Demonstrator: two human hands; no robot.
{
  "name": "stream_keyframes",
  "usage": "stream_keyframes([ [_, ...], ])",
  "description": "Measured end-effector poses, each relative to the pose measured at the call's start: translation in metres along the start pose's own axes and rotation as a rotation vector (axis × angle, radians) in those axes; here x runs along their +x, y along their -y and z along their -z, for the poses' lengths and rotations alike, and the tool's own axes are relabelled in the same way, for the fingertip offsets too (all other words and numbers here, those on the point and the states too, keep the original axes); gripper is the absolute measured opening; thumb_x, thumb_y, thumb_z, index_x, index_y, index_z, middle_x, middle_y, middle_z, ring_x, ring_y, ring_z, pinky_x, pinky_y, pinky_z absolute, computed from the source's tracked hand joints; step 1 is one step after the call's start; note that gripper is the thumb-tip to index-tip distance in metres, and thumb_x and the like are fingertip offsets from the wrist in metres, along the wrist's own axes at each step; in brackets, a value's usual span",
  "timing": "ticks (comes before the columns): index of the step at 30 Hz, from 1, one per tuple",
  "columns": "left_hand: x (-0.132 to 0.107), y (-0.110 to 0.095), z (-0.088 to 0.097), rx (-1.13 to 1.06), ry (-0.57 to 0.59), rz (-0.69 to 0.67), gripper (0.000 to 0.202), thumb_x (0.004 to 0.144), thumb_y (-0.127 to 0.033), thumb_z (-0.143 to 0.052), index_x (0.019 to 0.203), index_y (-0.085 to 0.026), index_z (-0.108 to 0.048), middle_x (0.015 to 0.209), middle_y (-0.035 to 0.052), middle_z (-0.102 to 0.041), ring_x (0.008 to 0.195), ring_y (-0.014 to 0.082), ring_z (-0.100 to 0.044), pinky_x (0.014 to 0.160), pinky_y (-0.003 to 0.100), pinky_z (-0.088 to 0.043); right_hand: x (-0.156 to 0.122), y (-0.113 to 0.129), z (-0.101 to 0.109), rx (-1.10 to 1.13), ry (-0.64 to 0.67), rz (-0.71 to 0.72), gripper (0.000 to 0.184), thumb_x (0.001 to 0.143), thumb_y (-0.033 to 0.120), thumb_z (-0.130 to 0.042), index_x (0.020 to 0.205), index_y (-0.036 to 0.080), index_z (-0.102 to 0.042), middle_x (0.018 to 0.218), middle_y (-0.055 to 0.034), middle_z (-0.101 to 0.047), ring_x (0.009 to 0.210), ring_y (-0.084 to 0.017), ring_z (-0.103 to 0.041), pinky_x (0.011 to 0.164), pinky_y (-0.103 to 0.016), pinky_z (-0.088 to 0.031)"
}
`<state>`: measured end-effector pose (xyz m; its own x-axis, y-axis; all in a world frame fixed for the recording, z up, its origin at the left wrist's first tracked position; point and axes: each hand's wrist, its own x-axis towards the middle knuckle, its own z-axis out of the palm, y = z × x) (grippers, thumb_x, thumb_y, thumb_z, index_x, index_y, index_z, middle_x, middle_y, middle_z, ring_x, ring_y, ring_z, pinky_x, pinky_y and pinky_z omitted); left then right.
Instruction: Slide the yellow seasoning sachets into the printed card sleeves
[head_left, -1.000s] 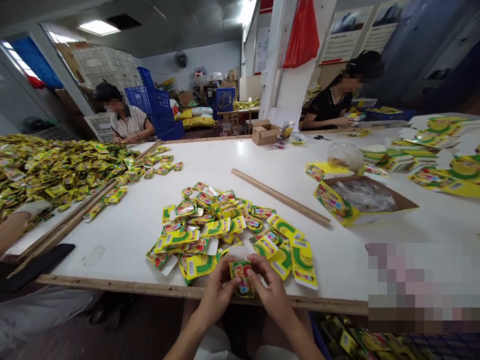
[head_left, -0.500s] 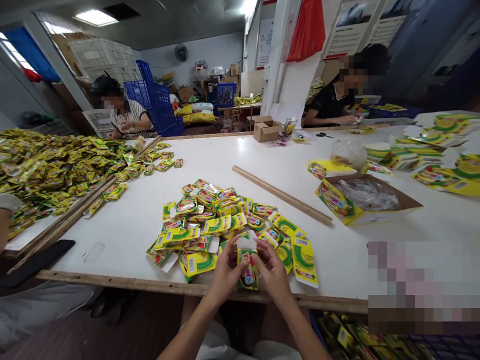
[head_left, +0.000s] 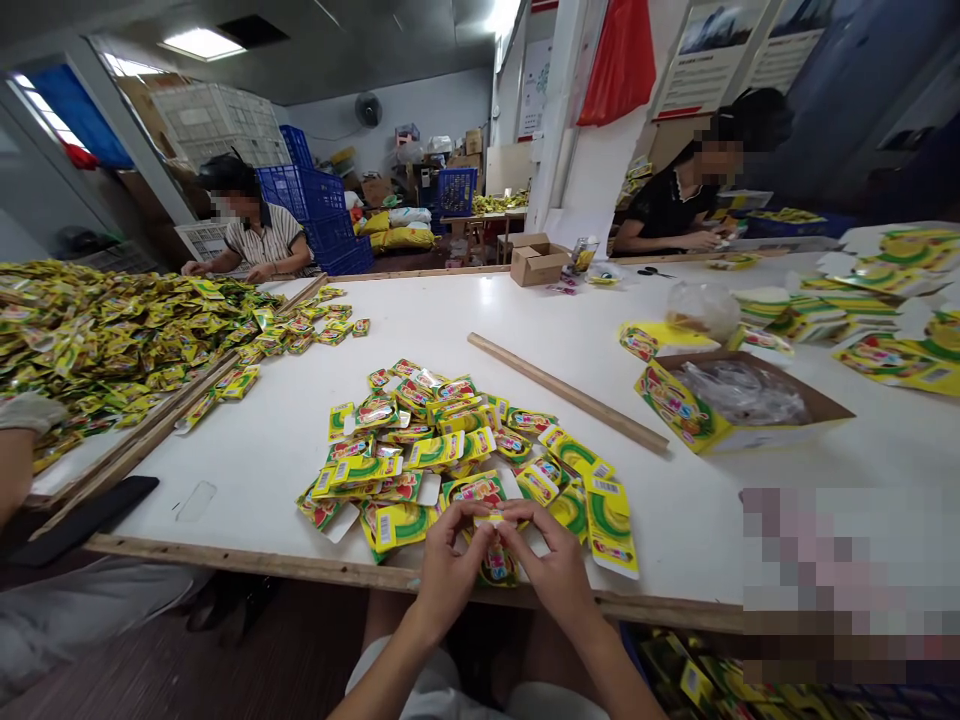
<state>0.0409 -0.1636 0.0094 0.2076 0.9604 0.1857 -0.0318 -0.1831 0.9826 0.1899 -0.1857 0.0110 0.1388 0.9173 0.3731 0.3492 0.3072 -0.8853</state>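
My left hand (head_left: 448,565) and my right hand (head_left: 553,568) meet at the near edge of the white table (head_left: 465,330). Both are closed on one small yellow-green carton (head_left: 495,560), thumbs and forefingers pressing on its top flap. Just beyond my hands lies a heap of flat yellow-green cartons (head_left: 450,450), several of them overlapping.
A wooden strip (head_left: 568,393) lies diagonally past the heap. An open printed box (head_left: 739,400) with clear plastic inside stands to the right. A big pile of packets (head_left: 112,335) fills the left. A co-worker's arm (head_left: 15,460) is at far left; two people sit at the far side.
The carton's white top flap stood open a second ago; my fingers have now pressed it down. My hands and the carton stayed at the table edge.
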Motion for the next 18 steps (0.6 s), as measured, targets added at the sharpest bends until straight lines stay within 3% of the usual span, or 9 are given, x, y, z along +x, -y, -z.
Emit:
stream_keyframes([
  [6,0.0,-0.008,-0.002,0.124,-0.017,-0.019,0.016,0.088,-0.033,-0.059,0.092,-0.018,-0.064,0.089,0.0067,-0.068,0.085,0.0206,-0.063,0.079,0.031,-0.048,0.002,0.006,0.003,-0.109,-0.03,-0.006,0.018,0.088,0.038,-0.058,0.087,0.022,-0.066,0.083,-0.0032,-0.069,0.077,-0.019,-0.065,0.072,-0.027,-0.051],
  [11,0.003,-0.007,-0.001,0.141,0.003,-0.05,0.014,0.089,-0.029,-0.057,0.091,-0.017,-0.064,0.09,0.0064,-0.067,0.086,0.0197,-0.063,0.08,0.031,-0.048,0.002,0.005,0.005,-0.093,-0.01,0.021,0.015,0.089,0.035,-0.057,0.089,0.022,-0.066,0.084,-0.0021,-0.069,0.079,-0.018,-0.065,0.072,-0.026,-0.051],
  [18,-0.008,0.011,0.01,0.201,0.015,-0.271,0.006,0.087,-0.021,-0.06,0.091,-0.02,-0.065,0.095,0.006,-0.067,0.095,0.0199,-0.062,0.085,0.032,-0.049,-0.011,0.002,-0.008,-0.022,-0.024,0.061,0.01,0.089,0.031,-0.059,0.088,0.023,-0.065,0.091,-0.0045,-0.069,0.088,-0.021,-0.065,0.079,-0.031,-0.053],
])
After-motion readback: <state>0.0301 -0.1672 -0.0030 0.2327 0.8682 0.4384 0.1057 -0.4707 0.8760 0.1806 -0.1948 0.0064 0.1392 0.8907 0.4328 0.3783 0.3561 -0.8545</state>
